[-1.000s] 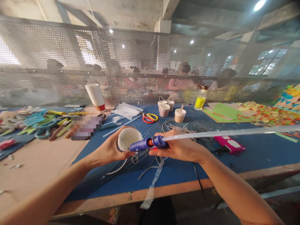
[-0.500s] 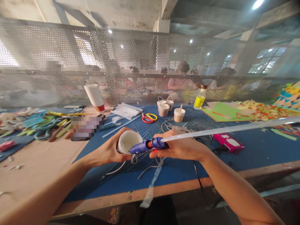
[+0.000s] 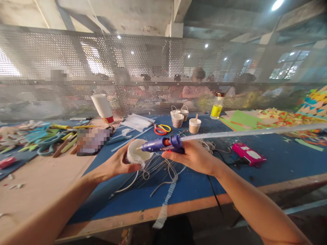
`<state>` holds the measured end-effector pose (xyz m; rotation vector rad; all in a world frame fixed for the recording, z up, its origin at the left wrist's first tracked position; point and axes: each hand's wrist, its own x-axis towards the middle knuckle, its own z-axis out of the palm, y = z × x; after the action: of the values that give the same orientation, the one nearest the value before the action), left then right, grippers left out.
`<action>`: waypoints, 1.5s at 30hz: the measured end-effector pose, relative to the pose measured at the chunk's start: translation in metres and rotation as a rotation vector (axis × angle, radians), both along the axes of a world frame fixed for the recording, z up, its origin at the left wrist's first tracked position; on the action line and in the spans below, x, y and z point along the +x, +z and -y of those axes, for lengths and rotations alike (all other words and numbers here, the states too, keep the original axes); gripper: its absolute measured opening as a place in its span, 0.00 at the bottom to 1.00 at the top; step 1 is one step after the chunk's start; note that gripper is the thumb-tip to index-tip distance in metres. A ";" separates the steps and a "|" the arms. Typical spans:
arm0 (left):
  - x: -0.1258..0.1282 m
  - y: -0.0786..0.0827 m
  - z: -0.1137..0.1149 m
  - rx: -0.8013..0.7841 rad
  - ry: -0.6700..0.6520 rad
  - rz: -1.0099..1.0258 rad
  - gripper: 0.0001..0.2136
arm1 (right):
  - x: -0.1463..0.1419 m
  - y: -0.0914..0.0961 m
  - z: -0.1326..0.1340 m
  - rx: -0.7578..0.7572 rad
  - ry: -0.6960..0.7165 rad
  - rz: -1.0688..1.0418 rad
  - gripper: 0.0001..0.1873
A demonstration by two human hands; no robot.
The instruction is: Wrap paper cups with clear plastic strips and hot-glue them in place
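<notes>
My left hand [image 3: 116, 165] is wrapped round a small white paper cup [image 3: 136, 152], held tilted with its mouth towards me just above the blue table mat [image 3: 281, 166]. My right hand [image 3: 192, 157] grips a blue hot glue gun [image 3: 159, 145], nozzle pointing left over the cup's upper rim. A long clear glue stick [image 3: 250, 132] juts out of the gun's back to the right. Twine [image 3: 163, 170] and thin sticks lie under both hands.
Red and yellow scissors [image 3: 161, 128], small twine-wrapped cups [image 3: 178, 119], a yellow bottle [image 3: 217, 109], a pink box [image 3: 247, 153] and coloured paper [image 3: 270, 119] lie further back. A stack of paper cups [image 3: 103, 107] stands at left. A perforated metal screen [image 3: 76, 68] backs the table; people sit beyond.
The glue gun has lifted from the cup's front side to above its rim. My left hand has lowered the cup slightly and turned it.
</notes>
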<state>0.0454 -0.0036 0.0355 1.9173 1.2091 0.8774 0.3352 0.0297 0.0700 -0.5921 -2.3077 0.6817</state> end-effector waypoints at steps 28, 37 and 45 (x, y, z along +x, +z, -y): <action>0.003 -0.006 0.002 -0.284 -0.221 0.351 0.32 | -0.003 -0.007 0.000 0.003 0.125 0.108 0.22; -0.012 -0.021 -0.004 -0.306 -0.285 0.409 0.28 | -0.002 -0.002 0.001 0.005 0.055 0.081 0.20; -0.014 -0.021 -0.007 -0.332 -0.364 0.510 0.27 | -0.006 -0.003 0.003 -0.088 0.033 -0.119 0.18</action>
<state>0.0314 0.0038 0.0149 1.4590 0.6286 0.8362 0.3291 0.0264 0.0668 -0.5397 -2.1899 0.8157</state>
